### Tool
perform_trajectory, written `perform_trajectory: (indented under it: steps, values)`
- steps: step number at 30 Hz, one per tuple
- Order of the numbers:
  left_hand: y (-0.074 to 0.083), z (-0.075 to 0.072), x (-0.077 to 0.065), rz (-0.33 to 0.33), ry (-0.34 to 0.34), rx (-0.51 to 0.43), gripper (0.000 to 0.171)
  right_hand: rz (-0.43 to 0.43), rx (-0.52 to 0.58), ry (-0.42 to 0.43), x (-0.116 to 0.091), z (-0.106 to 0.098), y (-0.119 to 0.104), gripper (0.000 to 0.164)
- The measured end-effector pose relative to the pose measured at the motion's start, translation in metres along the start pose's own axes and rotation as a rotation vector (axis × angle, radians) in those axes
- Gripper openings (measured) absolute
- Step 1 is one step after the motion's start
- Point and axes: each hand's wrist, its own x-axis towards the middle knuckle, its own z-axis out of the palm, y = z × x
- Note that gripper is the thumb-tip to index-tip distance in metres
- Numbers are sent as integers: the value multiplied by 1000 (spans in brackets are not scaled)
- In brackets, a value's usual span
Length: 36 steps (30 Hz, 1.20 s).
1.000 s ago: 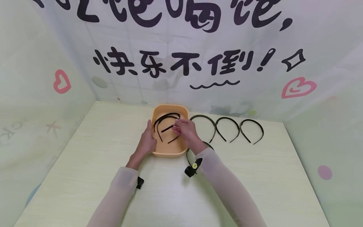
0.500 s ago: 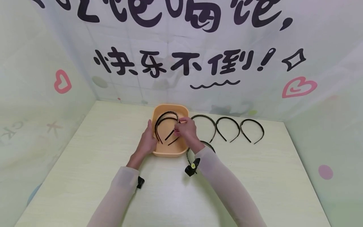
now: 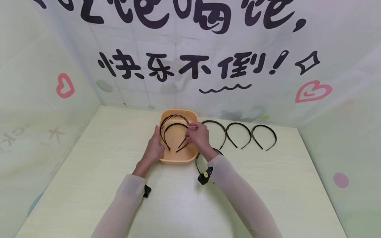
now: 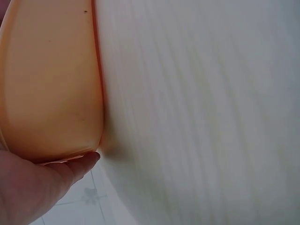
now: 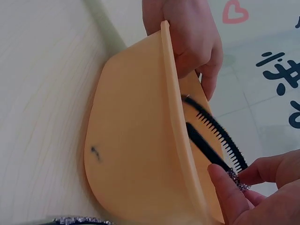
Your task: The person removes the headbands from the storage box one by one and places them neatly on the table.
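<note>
Right hand (image 3: 198, 135) pinches a black headband (image 5: 207, 146) by its glittery part, one end inside the orange tray (image 3: 178, 162), having shifted slightly rightward since the earlier frame; left hand (image 3: 154, 147) grips the tray's side as before.

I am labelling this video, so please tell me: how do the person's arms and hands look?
Pale, plain sleeves end near the wrists. The left hand and right hand wear no gloves. A small black device shows near each wrist; the right one carries a round yellow-green spot.
</note>
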Motion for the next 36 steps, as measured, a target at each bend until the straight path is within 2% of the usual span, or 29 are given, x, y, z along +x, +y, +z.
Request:
perform_trajectory:
  steps: [6, 15, 22, 28, 36]
  values:
    - [0, 0, -1, -2, -6, -8, 85, 17, 46, -56, -1, -9, 1, 43]
    - [0, 0, -1, 2, 2, -7, 84, 69, 88, -66, -2, -21, 6, 42]
    - [0, 0, -2, -12, -3, -8, 83, 78, 130, -87, -5, -31, 11, 42]
    - [-1, 0, -1, -4, -2, -8, 84, 105, 162, -108, -13, -45, 12, 42]
    - [-1, 0, 0, -5, -9, -14, 84, 100, 170, -129, -21, -65, 17, 42]
